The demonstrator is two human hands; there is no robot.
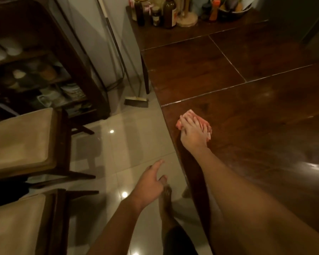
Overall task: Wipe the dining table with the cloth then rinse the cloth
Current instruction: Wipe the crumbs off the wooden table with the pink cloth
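A pink cloth [189, 115] lies bunched on the dark wooden dining table [256, 116], close to its left edge. My right hand [193, 133] presses flat on top of the cloth, fingers spread over it and covering most of it. My left hand [151, 183] hangs in the air over the tiled floor, left of the table edge, fingers loosely apart and holding nothing. The tabletop gleams with light reflections to the right of the cloth.
Bottles, jars and a wooden stand [187, 20] crowd the table's far end. Two cushioned chairs [22, 140] stand at the left, with a dark shelf unit [44, 70] behind them. A broom [136, 102] leans by the table leg. My bare foot [167, 196] is on the floor.
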